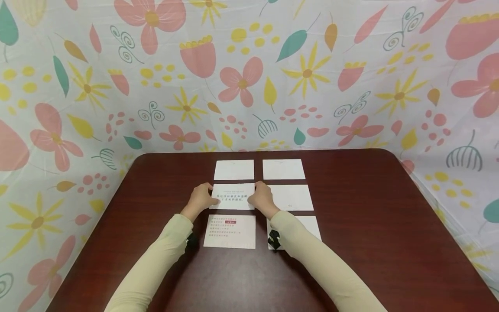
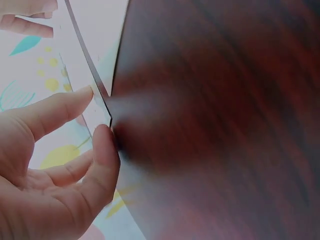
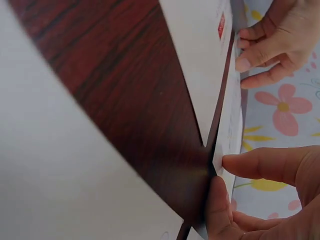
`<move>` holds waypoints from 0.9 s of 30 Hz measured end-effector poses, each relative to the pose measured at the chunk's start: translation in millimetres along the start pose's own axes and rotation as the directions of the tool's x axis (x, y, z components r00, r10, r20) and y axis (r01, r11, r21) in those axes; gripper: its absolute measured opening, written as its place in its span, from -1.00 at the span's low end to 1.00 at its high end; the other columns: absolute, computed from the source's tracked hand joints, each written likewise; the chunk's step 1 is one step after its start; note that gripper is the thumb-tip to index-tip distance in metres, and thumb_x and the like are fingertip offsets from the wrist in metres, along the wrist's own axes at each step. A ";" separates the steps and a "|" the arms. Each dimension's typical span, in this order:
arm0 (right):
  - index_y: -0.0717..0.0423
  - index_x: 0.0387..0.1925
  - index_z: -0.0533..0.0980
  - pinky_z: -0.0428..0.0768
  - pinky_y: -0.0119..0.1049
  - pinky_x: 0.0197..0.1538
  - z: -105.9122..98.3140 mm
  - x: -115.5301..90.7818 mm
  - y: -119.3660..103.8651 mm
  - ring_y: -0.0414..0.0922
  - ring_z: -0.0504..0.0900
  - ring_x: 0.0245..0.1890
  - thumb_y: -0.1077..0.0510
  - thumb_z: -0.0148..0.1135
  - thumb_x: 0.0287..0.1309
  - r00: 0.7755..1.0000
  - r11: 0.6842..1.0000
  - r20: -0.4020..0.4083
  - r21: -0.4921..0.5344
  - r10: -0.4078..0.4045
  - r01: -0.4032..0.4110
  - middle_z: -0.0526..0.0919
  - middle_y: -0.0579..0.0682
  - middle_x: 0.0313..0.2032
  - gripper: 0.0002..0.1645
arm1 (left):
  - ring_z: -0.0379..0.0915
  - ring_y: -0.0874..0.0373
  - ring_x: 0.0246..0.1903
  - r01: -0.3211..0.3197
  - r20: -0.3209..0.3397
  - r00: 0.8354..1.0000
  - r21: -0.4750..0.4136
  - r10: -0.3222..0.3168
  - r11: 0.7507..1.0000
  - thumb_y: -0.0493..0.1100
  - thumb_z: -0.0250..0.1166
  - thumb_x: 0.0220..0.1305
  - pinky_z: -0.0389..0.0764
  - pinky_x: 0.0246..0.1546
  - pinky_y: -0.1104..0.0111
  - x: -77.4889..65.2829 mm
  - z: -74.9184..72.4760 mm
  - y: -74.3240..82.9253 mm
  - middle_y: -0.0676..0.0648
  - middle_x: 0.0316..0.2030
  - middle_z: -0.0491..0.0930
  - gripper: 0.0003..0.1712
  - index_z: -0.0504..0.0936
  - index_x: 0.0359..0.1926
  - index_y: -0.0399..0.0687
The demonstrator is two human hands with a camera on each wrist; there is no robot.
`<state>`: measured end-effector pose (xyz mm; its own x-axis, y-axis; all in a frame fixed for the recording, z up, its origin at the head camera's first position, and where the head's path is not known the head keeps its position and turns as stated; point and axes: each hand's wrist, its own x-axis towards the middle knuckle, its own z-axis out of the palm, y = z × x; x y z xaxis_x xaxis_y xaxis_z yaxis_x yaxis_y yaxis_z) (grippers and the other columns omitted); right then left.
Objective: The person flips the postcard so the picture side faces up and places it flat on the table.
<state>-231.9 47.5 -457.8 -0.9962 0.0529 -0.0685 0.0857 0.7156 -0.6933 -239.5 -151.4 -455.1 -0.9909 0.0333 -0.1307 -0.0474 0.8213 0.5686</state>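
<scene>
A white card (image 1: 233, 190) with lines of dark printed characters lies in the middle row of the left column. My left hand (image 1: 200, 200) pinches its left edge between thumb and forefinger. At the opposite edge, my right hand (image 1: 264, 200) pinches the same card. The left wrist view shows the left thumb on the card's face and the forefinger at its rim. In the right wrist view the card's near corner sits between the right thumb (image 3: 265, 164) and forefinger. Whether the card is lifted off the table, I cannot tell.
Directly in front lies a card with red print (image 1: 229, 234). Two white cards (image 1: 234, 170) (image 1: 283, 169) form the back row. Right of the held card is another white card (image 1: 292, 197); my right forearm partly covers a front-right card (image 1: 312, 225). The dark wooden table (image 1: 390, 234) meets a flowered cloth (image 1: 241, 43).
</scene>
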 end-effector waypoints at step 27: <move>0.35 0.05 0.32 0.51 -0.23 -0.30 -23.3 22.8 3.5 -0.02 0.50 -0.37 0.27 0.15 -0.01 0.995 0.984 0.098 0.176 -0.012 -0.005 0.51 0.18 -0.24 -0.47 | 0.43 -0.06 -0.33 0.024 0.007 1.000 -0.019 -0.024 1.000 -0.14 0.30 0.02 0.48 -0.33 0.17 8.1 -15.0 10.2 -0.26 -0.20 0.48 -0.43 0.37 0.03 -0.33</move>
<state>-254.6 67.4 -445.1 -0.9913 -0.0242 -0.1297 0.0916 0.5811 -0.8086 -249.9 -151.4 -438.2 -0.9885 0.0179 -0.1502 -0.0736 0.8107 0.5809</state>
